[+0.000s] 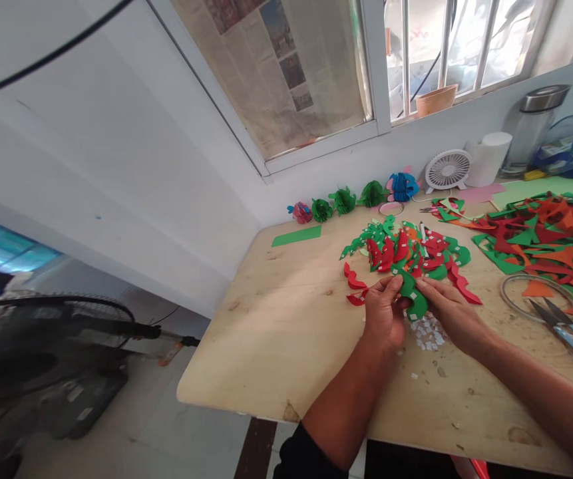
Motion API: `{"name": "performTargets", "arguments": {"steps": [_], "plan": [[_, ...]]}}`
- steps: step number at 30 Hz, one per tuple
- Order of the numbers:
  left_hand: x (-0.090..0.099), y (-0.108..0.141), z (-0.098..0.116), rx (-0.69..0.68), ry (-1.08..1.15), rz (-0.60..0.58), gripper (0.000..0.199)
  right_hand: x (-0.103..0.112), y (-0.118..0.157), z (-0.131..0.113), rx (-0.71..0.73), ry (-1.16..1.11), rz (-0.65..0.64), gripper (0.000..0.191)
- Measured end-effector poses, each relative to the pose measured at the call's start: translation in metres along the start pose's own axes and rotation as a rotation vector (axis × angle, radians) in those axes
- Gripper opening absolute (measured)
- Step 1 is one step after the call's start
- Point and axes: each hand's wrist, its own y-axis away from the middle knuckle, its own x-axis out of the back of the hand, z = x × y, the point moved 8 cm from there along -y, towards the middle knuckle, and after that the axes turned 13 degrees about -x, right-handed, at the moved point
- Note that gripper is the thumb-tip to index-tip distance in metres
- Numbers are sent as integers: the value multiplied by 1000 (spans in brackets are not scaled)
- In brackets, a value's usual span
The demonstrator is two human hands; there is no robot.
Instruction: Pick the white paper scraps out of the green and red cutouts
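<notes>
Between my two hands is a green wavy-edged paper cutout (414,305) with small white squares on it. My left hand (384,313) pinches its left side with thumb and fingers. On the other side, the fingers of my right hand (448,309) close on its right edge. Just beyond lies a pile of red and green paper cutouts (386,253), many bearing white squares. Small white paper squares (428,334) are scattered on the table under my hands. A red wavy strip (460,283) lies close to my right hand.
Scissors (568,332) and a roll ring (508,293) lie at the right, before a heap of paper scraps (556,233). Paper figures (345,199), a small fan (448,171) and a glass bottle (528,136) line the wall. The table's left edge (216,319) is rounded.
</notes>
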Motion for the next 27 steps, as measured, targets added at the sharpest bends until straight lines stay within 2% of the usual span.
{"name": "performTargets", "arguments": {"steps": [5,11,21,27], "plan": [[0,-1,-2,62,7,-34,28,-7,5,-5,-49,-101,-40,31],[-3,1,0,68,26,-58,28,-6,6,-5,-68,-174,-33,29],[-1,1,0,79,-4,-48,30,-4,2,-4,-5,-84,-49,30],[-2,1,8,36,-46,-65,31,-1,2,-5,13,-17,-12,38]]}}
